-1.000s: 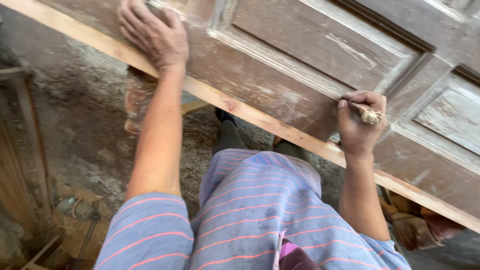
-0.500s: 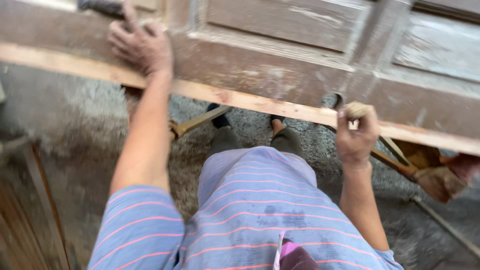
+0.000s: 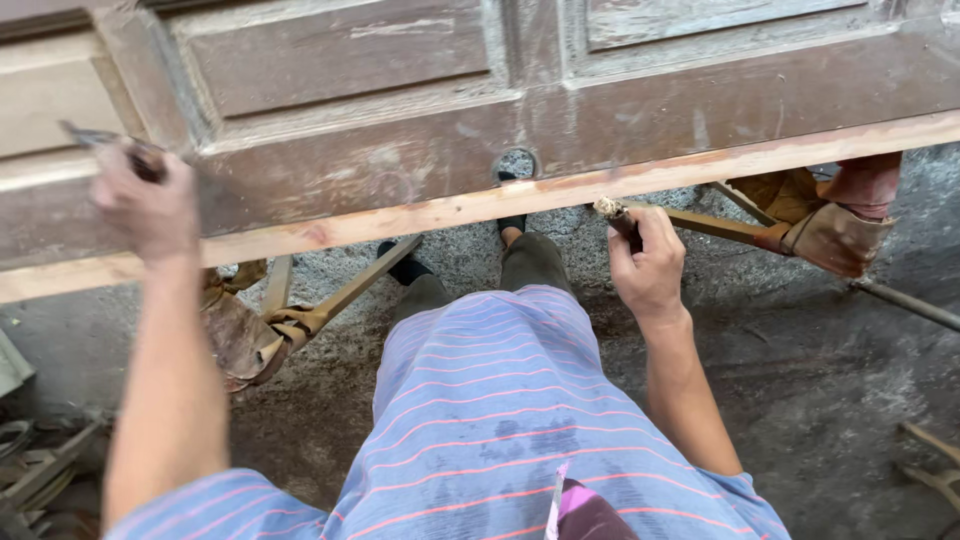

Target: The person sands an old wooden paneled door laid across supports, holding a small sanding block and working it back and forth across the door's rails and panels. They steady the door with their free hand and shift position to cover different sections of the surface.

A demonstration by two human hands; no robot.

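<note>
A large old panelled wooden door (image 3: 420,150) lies flat in front of me, its bare pale edge strip (image 3: 480,205) facing me. My left hand (image 3: 145,205) is over the door's left part, closed on a small dark tool (image 3: 105,140) with a thin metal blade; the hand is blurred. My right hand (image 3: 648,265) is at the door's near edge, gripping a short worn brush-like tool (image 3: 615,215) that touches the edge strip. A round hole (image 3: 516,163) sits in the door near the middle.
Below the door are my legs and striped shirt (image 3: 500,420), wooden trestle legs (image 3: 345,290) and brown leather-like scraps (image 3: 825,225) on a rough grey concrete floor (image 3: 830,380). A metal rod (image 3: 905,300) lies at right; clutter sits at far left.
The view has swung so the door edge now runs nearly level. My left hand has lifted off the panel and now holds a tool; my right hand dropped to the door's near edge.
</note>
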